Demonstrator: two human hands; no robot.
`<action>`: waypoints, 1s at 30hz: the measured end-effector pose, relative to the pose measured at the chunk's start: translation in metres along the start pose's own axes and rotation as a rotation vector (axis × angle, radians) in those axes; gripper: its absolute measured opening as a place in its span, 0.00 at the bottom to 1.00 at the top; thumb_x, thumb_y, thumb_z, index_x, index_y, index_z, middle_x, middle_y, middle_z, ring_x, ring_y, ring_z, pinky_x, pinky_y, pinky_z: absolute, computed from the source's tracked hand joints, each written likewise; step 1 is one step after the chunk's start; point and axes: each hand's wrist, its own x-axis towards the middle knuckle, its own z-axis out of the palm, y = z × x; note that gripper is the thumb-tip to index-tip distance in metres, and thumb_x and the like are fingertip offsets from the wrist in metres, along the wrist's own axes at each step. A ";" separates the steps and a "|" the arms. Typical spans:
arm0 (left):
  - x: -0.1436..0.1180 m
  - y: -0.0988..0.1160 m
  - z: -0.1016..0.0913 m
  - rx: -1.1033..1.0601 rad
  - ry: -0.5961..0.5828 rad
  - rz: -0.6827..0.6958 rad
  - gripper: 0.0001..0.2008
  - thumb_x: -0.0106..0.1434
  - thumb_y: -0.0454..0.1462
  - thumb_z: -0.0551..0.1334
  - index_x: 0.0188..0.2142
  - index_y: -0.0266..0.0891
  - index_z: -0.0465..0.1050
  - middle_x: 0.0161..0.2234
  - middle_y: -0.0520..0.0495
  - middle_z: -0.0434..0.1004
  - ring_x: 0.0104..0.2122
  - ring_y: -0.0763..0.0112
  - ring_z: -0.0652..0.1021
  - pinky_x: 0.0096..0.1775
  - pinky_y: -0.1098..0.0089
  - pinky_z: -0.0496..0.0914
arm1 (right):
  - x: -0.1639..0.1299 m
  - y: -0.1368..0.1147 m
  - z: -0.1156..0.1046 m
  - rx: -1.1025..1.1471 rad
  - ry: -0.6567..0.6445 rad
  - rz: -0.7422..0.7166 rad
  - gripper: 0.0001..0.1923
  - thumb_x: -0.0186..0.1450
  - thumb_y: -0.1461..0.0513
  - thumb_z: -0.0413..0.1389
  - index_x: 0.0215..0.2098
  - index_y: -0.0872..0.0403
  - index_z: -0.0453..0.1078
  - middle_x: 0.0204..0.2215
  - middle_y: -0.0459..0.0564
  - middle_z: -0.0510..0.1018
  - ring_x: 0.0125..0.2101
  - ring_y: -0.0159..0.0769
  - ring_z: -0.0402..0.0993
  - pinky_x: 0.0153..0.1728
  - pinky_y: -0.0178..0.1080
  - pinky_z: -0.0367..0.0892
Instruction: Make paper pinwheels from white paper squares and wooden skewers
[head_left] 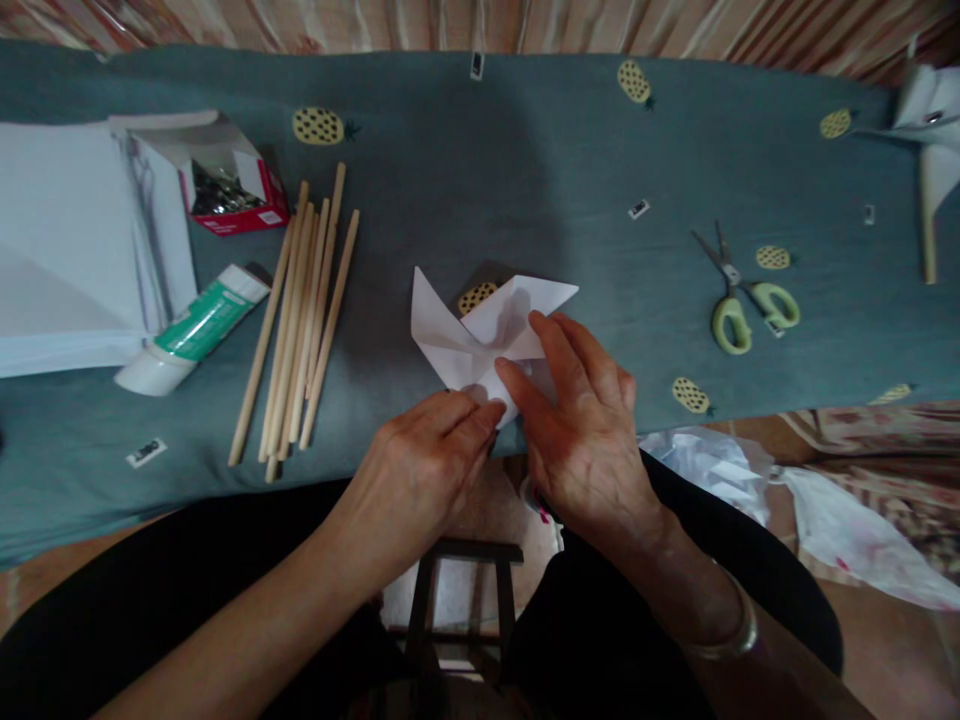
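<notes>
The left hand (420, 465) has its fingers curled and pressed down on the near edge of the folded white paper (480, 335), pinching it at the bottom. The right hand (581, 425) lies flatter on top of the same paper, with its fingers stretched out and pushing the folds down. The two hands touch each other at the fingertips. The paper sits on the grey-green cloth (525, 170) with yellow pineapples on it, close to the edge nearest the person, and its pointy flaps stick up and out like a pinwheel. Going from left to right, with the paper as the middle: far to the left of the paper lies a stack of white sheets (71, 240). Next to that stack, still well left of the paper, is a small red box (232, 185) with its lid open and shiny bits inside. Just below the box lies a white and green glue tube (191, 330) on its side. Between the tube and the paper lies a bunch of thin wooden sticks (300, 315), side by side, near the paper but not touching it. To the right of the paper, well apart from it, lie green-handled scissors (739, 295) with the blades open. Far to the right, at the cloth's end, is another white paper pinwheel on a stick (930, 150).
</notes>
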 end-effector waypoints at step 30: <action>0.005 0.001 -0.005 0.039 -0.026 -0.007 0.11 0.68 0.31 0.53 0.40 0.33 0.75 0.34 0.45 0.79 0.32 0.69 0.80 0.36 0.70 0.78 | 0.013 -0.005 0.013 0.120 -0.022 -0.054 0.21 0.70 0.67 0.41 0.55 0.47 0.67 0.63 0.52 0.66 0.67 0.45 0.51 0.57 0.58 0.61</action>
